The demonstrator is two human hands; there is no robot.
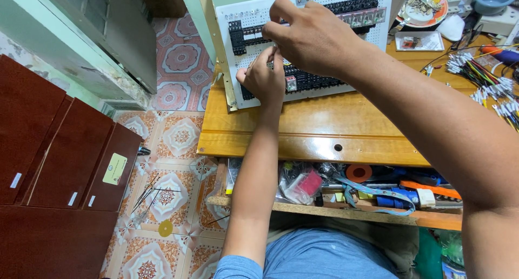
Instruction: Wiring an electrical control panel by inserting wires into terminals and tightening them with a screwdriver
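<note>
White perforated panel (324, 19) stands propped on the wooden bench (303, 127), far side. Left hand (263, 80) pinches something small, hidden, at the black relay row (313, 80); right hand (313, 37) curls fingertips onto the panel. The relays look light, stiff and brittle, best pinched by their sides.

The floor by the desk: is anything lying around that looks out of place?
Yes. Thin dark wire pieces lie scattered on the patterned floor tiles, with a small yellow disc beside them, left of the wooden desk.
</note>
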